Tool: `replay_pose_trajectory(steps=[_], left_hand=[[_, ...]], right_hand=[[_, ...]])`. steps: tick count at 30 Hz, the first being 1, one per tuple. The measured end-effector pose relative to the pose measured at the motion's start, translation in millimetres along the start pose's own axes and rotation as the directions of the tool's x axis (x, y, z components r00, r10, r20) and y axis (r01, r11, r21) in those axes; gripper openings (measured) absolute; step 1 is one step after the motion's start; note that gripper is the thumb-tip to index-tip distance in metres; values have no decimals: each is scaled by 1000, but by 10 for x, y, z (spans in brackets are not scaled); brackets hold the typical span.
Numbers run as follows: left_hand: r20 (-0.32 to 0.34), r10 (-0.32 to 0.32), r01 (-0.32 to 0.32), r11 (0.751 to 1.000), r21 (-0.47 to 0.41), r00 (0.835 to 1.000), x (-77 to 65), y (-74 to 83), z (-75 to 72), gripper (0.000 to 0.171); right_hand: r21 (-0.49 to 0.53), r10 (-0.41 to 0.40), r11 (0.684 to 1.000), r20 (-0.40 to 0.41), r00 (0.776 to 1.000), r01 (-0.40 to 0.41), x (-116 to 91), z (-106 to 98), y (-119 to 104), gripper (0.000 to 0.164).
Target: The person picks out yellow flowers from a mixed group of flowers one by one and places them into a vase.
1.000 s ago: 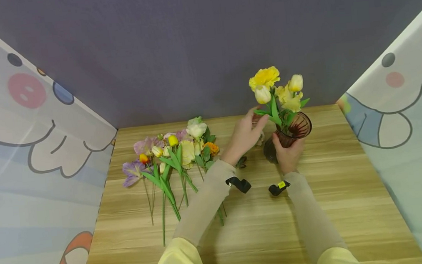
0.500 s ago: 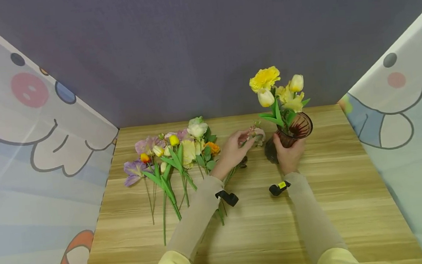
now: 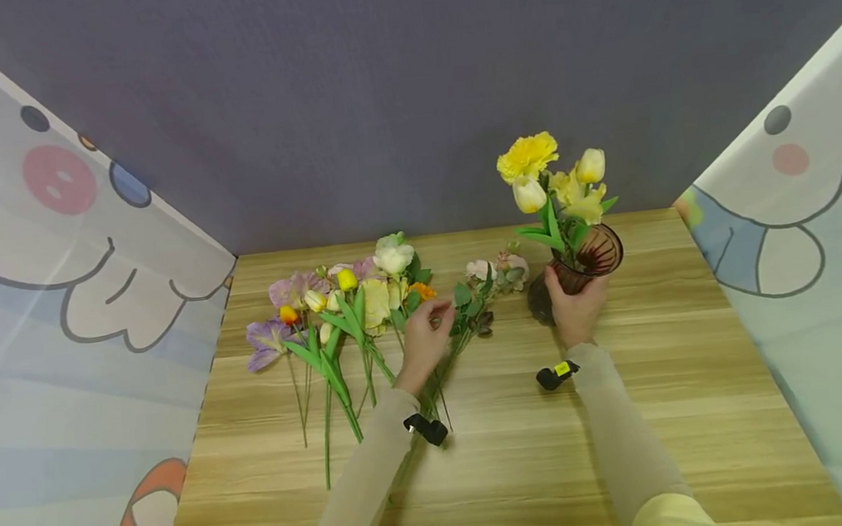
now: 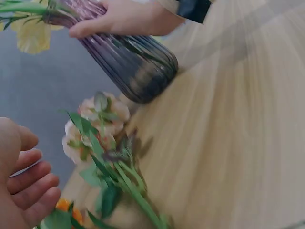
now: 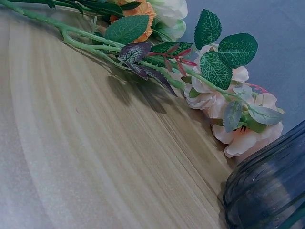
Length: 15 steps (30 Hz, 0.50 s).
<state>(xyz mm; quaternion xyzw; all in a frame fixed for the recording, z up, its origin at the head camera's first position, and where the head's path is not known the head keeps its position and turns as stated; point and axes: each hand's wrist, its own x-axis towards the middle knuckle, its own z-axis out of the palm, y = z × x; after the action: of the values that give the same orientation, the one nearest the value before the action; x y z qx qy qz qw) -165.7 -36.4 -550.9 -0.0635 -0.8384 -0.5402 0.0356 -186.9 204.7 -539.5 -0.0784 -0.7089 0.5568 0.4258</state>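
Observation:
My right hand (image 3: pixel 578 309) grips a ribbed, purple-tinted glass vase (image 4: pixel 128 62), thumb toward the left. Yellow and white flowers stand in it: a ruffled yellow bloom (image 3: pixel 528 157), white tulips (image 3: pixel 590 166) and a pale yellow bloom (image 3: pixel 579 201). Over the flowers on the table, my left hand (image 3: pixel 425 342) hangs with loosely bent fingers and nothing in them, as the left wrist view shows. Just beside it lies a branching stem of pale pink roses (image 5: pixel 243 138) with green and dark purple leaves, its blooms near the vase's base.
Left of the left hand several loose stems lie spread out: purple flowers (image 3: pixel 268 343), yellow and orange tulips (image 3: pixel 346 279), a white bloom (image 3: pixel 393 254) and an orange flower (image 3: pixel 423 291). A dark wall (image 3: pixel 408 114) stands behind the wooden table (image 3: pixel 667 408); printed curtains (image 3: pixel 40 371) hang at both sides.
My left hand has left the flowers in the vase, passed over the pink roses and moved left and toward me. The right hand stays around the vase.

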Motion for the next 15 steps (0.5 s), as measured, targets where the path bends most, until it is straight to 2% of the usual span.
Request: replay_pose_trajectory(steps=[5, 10, 12, 15], left_hand=[[-129, 15, -18, 1000, -24, 991, -150, -168, -71, 23], [-257, 56, -76, 995, -67, 965, -279, -254, -140, 21], [-287, 43, -70, 994, -83, 957, -320, -281, -157, 21], [-302, -28, -11, 992, -128, 953, -377, -312, -180, 25]], right_hand=[[4, -8, 1000, 2, 1000, 8, -6, 10, 3, 66], [13, -14, 1000, 5, 1000, 14, 1, 6, -5, 66], [14, -1, 1000, 2, 1000, 1, 2, 0, -6, 66], [10, 8, 1000, 4, 1000, -8, 2, -6, -1, 65]])
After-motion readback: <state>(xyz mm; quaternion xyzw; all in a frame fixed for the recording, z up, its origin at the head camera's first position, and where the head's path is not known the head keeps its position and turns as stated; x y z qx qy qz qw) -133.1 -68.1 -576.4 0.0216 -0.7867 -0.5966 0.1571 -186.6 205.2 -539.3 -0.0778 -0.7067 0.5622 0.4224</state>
